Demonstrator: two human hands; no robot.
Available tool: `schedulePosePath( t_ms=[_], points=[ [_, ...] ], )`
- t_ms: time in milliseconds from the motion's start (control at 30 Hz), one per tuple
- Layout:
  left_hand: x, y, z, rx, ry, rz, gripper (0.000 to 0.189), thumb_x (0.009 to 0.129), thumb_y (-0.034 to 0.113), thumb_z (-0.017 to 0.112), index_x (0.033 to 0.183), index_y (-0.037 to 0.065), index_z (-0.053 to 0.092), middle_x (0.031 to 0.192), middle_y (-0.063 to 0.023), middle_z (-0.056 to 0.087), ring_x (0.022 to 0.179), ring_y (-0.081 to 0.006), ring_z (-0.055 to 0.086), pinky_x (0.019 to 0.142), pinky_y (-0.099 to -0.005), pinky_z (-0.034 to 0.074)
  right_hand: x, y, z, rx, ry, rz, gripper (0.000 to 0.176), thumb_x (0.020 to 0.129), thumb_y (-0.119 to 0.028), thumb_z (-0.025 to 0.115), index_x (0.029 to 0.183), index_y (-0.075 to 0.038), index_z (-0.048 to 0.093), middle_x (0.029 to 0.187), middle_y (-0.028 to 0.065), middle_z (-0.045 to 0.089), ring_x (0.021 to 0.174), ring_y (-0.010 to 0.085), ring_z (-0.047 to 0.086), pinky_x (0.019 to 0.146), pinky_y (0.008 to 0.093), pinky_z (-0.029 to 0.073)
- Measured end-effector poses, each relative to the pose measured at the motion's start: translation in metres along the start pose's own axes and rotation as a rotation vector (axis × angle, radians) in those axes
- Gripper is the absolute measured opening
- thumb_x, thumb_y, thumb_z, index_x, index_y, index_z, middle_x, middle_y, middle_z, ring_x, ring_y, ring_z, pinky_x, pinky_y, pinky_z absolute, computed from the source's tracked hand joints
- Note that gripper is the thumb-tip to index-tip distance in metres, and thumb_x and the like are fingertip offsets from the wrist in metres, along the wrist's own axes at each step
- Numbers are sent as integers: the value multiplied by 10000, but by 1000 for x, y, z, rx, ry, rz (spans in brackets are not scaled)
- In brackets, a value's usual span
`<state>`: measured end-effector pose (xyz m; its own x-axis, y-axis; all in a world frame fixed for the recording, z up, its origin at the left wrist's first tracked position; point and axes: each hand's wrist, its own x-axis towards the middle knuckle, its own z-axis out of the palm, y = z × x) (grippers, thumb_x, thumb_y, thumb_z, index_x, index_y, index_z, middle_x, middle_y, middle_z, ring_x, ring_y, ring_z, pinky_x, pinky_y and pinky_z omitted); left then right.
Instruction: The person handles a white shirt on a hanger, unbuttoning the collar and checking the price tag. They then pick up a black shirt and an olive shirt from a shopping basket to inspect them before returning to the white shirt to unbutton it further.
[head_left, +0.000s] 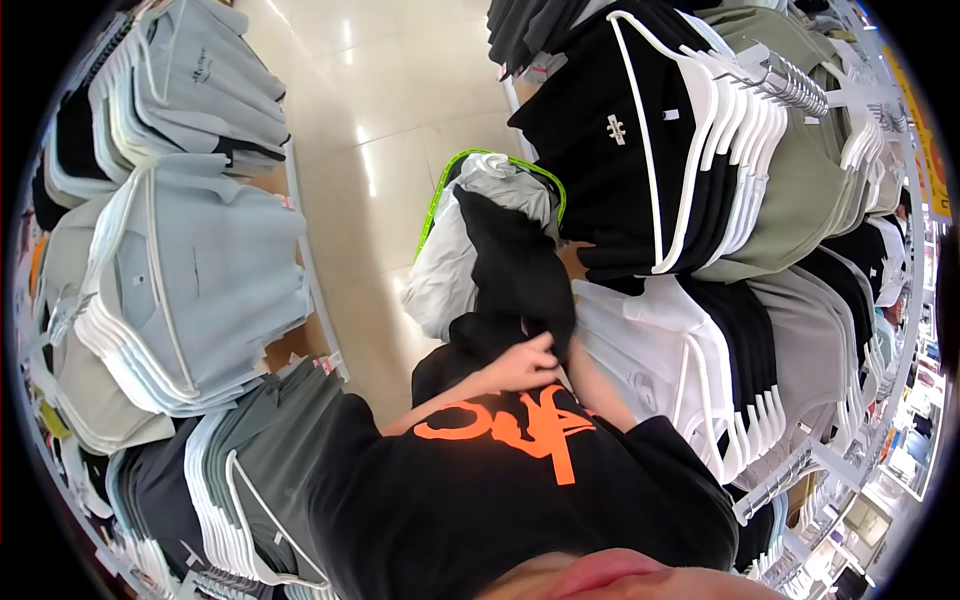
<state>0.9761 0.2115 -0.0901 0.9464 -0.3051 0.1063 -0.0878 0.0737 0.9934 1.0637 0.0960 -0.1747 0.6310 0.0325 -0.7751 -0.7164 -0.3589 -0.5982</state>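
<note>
A black garment (pixel 515 265) hangs in loose folds in front of my body, its top lying over the basket. My left hand (pixel 522 366) reaches in from the left across the garment's lower part, fingers curled closed on the black cloth. From the right comes my right forearm (pixel 598 385); the hand at its end is hidden by the cloth and the other hand, so its fingers do not show. Beyond them a basket with a bright green rim (pixel 440 205) holds light grey and white clothes (pixel 445 265), some spilling over its near side.
Racks of hung clothes line both sides of the aisle. Black tops (pixel 590 140) and white tops (pixel 625 335) on white hangers (pixel 700 130) crowd the right. Light blue tops (pixel 235 265) and dark grey-green tops (pixel 290 430) hang left. The shiny tiled floor (pixel 380 90) runs between.
</note>
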Motion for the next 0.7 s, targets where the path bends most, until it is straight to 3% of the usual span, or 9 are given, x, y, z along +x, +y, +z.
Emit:
schedulePosePath(
  t_ms=[67, 167, 300, 400, 433, 467, 567, 633, 700],
  points=[
    [0, 45, 5, -88, -231, -23, 208, 733, 132, 601, 642, -11, 480, 857, -128, 405, 651, -234, 441, 600, -314, 387, -9, -23, 6, 238, -118, -55, 386, 855, -190, 473, 1199, -17, 457, 1014, 145, 596, 902, 210, 581, 795, 298, 458],
    [-3, 76, 16, 42, -441, 0, 174, 675, 130, 606, 602, -14, 542, 1239, -166, 423, 531, -248, 527, 535, -338, 412, -26, -54, 18, 640, -394, -98, 389, 858, -202, 473, 1199, -17, 458, 1016, 141, 595, 903, 208, 580, 799, 299, 456],
    [-19, 87, 13, 35, -408, 42, 143, 692, 113, 590, 611, 6, 540, 1113, -106, 518, 496, -191, 505, 505, -289, 394, -55, -73, 27, 901, -627, -122, 393, 862, -218, 473, 1200, -17, 459, 1018, 137, 595, 905, 205, 578, 806, 300, 453],
    [-42, 62, 29, -67, -212, 62, 96, 740, 116, 577, 718, 29, 544, 1009, -88, 562, 507, -136, 491, 503, -265, 382, -77, -74, 22, 957, -714, -128, 397, 865, -230, 473, 1200, -17, 460, 1020, 134, 595, 906, 203, 578, 810, 301, 450],
    [-50, 72, 28, -221, -181, -266, 172, 786, 138, 564, 930, 62, 508, 919, -72, 578, 586, -94, 495, 523, -239, 385, -84, -73, 19, 958, -736, -130, 399, 866, -234, 474, 1200, -17, 461, 1021, 133, 595, 906, 202, 577, 812, 301, 450],
    [-56, 61, 36, -575, 42, -228, 326, 822, 169, 546, 1093, 84, 385, 877, -69, 562, 668, -90, 511, 552, -233, 406, -91, -70, 17, 960, -757, -128, 400, 867, -238, 474, 1200, -17, 461, 1021, 132, 595, 906, 202, 577, 813, 302, 449],
    [-67, 40, 36, -706, 497, -7, 823, 799, 344, 600, 1351, 99, 41, 1270, -195, 303, 929, -236, 499, 801, -351, 435, -107, -60, 10, 945, -811, -120, 404, 869, -250, 474, 1200, -17, 462, 1023, 128, 595, 907, 200, 576, 818, 303, 447],
    [-67, 62, 22, -609, 694, 86, 1065, 727, 359, 681, 1374, 103, -124, 1326, -180, 260, 1147, -274, 382, 933, -360, 344, -119, -53, 7, 935, -847, -107, 408, 871, -258, 474, 1200, -17, 463, 1025, 126, 595, 908, 198, 575, 821, 303, 445],
    [-68, 86, 17, -613, 955, 170, 985, 694, 189, 705, 1389, 56, 20, 1382, -161, 231, 1228, -245, 330, 971, -335, 316, -129, -44, 6, 927, -883, -89, 411, 873, -266, 474, 1200, -17, 463, 1026, 124, 595, 909, 197, 575, 825, 304, 443]
  ],
)
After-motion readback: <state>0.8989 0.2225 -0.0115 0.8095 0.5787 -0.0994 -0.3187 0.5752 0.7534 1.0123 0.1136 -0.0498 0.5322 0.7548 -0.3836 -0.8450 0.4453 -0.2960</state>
